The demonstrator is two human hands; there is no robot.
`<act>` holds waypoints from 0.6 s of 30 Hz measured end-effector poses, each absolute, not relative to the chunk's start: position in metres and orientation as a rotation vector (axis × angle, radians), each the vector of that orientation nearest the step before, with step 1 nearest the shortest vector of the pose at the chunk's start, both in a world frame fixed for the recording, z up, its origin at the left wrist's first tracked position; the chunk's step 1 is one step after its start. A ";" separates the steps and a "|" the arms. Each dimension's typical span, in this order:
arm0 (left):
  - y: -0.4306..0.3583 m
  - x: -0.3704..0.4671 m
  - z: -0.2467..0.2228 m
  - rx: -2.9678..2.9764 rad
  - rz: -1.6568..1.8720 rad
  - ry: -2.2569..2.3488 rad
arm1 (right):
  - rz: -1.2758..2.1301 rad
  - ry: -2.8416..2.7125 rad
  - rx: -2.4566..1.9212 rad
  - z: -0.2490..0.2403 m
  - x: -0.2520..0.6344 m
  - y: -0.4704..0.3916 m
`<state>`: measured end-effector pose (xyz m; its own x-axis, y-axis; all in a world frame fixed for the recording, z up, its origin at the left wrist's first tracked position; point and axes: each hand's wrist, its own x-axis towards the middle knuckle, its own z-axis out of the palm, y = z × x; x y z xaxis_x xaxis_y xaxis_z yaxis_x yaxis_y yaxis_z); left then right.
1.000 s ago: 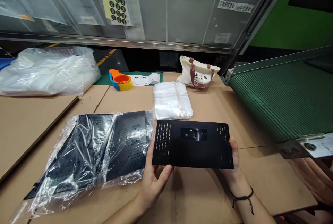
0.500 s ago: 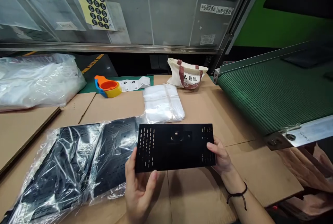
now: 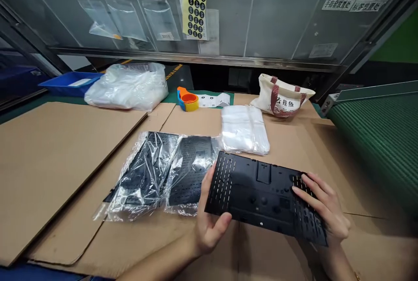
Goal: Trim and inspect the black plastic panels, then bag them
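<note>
Between both hands, tilted above the cardboard, is a black slotted panel (image 3: 261,194) with vent slits at each end and a raised rectangle near its far edge. My left hand (image 3: 209,220) grips its left end, thumb along the near edge. On the right end, my right hand (image 3: 326,211) lays its fingers over the face; its thumb is hidden beneath. Just left of the panel, clear plastic bags (image 3: 146,176) with black slotted panels inside lie flat. A stack of clear plastic bags (image 3: 244,128) sits beyond the held panel.
Cardboard (image 3: 65,150) covers the bench. Toward the back are a bulky plastic bag (image 3: 127,87), a blue tray (image 3: 65,87), an orange, blue and yellow tape holder (image 3: 187,99) and a canvas bag (image 3: 282,96). A green conveyor belt (image 3: 382,128) runs along the right.
The panel now shows a different face, with a raised rectangle and bosses, and is tilted down to the right. My right fingers now lie over its top. The view has swung left.
</note>
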<state>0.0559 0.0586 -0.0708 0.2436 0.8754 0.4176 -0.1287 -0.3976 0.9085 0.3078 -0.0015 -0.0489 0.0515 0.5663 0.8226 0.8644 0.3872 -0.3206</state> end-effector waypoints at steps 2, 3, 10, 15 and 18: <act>0.058 0.055 -0.070 1.596 1.312 0.683 | -0.404 -1.601 -1.309 -0.054 0.307 -0.001; 0.057 0.054 -0.070 1.603 1.298 0.681 | -0.416 -1.585 -1.312 -0.056 0.307 0.000; 0.057 0.054 -0.076 1.618 1.240 0.737 | -0.457 -1.532 -1.259 -0.059 0.306 0.006; 0.057 0.053 -0.078 1.651 1.214 0.695 | -0.435 -1.529 -1.231 -0.056 0.304 0.007; 0.057 0.053 -0.079 1.681 1.205 0.695 | -0.390 -1.535 -1.223 -0.053 0.303 0.007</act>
